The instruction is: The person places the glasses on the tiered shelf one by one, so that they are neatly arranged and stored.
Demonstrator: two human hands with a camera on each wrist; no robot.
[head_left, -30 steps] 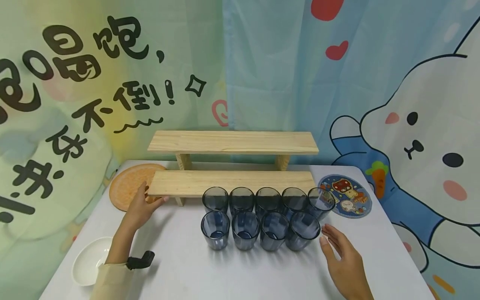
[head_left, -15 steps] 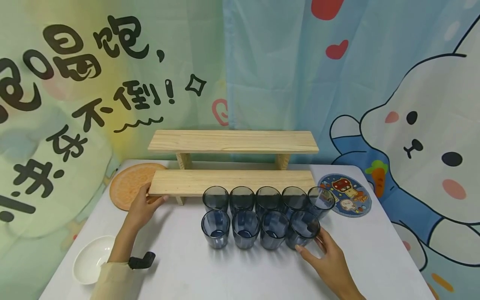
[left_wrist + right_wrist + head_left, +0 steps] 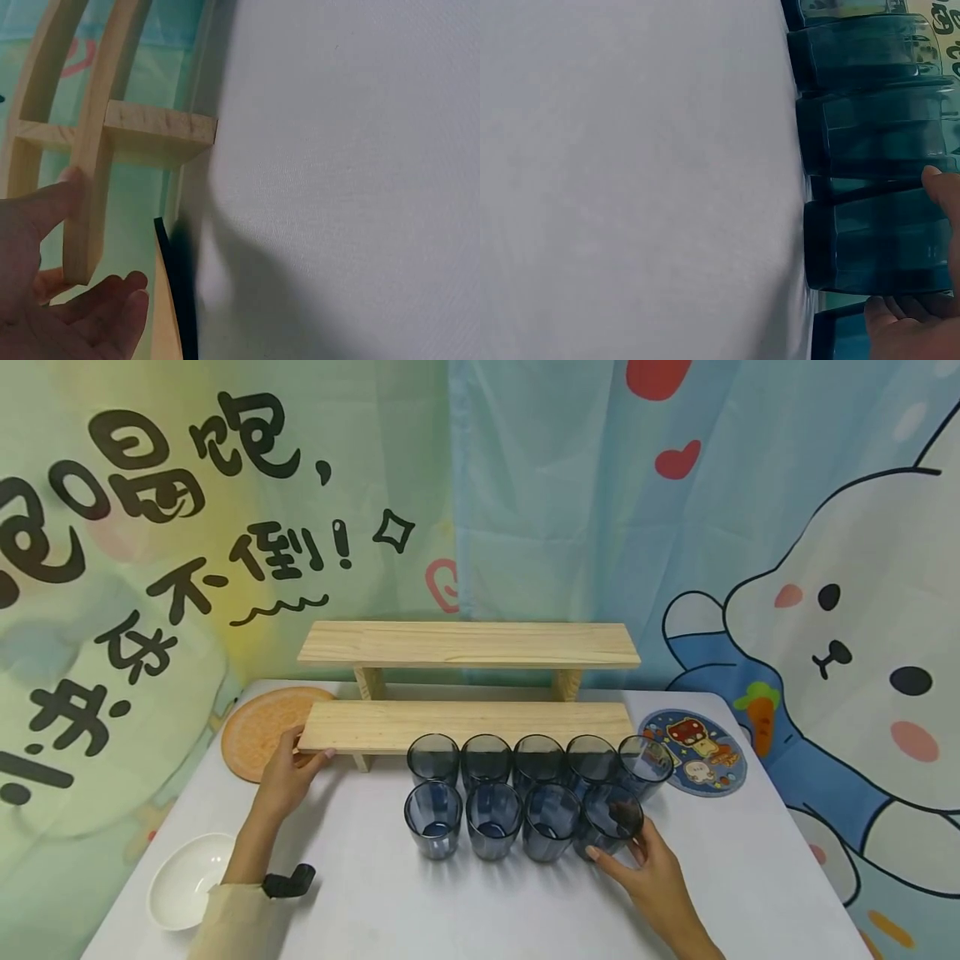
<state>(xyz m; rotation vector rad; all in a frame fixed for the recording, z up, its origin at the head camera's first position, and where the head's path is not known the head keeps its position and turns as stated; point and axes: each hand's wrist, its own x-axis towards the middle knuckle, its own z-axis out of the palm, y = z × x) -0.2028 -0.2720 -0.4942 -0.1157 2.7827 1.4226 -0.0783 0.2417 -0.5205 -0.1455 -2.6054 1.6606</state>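
Note:
A two-tier wooden shelf (image 3: 457, 718) stands at the back of the table. My left hand (image 3: 285, 781) grips the left end of its lower board; in the left wrist view the thumb presses on the board (image 3: 88, 217) and the other fingers bend around its end. Two rows of blue-tinted drinking glasses stand upright before the shelf. My right hand (image 3: 652, 881) holds the rightmost front-row glass (image 3: 611, 814), thumb at its near side and fingers around its right. The right wrist view shows that glass (image 3: 892, 244) between thumb and fingers, its base at the tabletop.
A white bowl (image 3: 176, 893) sits at the front left beside my left forearm. An orange round mat (image 3: 258, 735) lies behind my left hand. To the right of the shelf is a blue cartoon mat (image 3: 708, 764). Neighbouring glasses (image 3: 551, 827) stand close to the held one.
My right hand has moved left from beside the glasses and taken hold of the rightmost front glass. My left hand has stayed on the shelf's end.

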